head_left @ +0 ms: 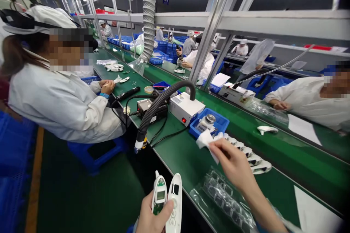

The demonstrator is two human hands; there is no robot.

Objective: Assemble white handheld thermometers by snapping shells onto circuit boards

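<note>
My left hand (153, 215) grips two white pieces side by side at the bottom middle. One is an open ear thermometer half (160, 196) with a pointed tip, a small grey screen and green circuit board. The other is a long white cover (177, 191) with a dark window, my thumb pressed on it. Over the bench my right hand (235, 162) pinches a crumpled white wipe (205, 140). That wipe hangs at the near side of a blue tray (225, 124) holding a metal-capped bottle (210, 118). White thermometer shells (255, 160) lie in a row behind my right hand.
Clear plastic parts (226, 200) lie in a bag on the green bench. A grey flexible hose (166, 96) arches from a white box (187, 106) and hangs over the edge. A co-worker in white (60, 98) sits on the left; another person (308, 98) is opposite.
</note>
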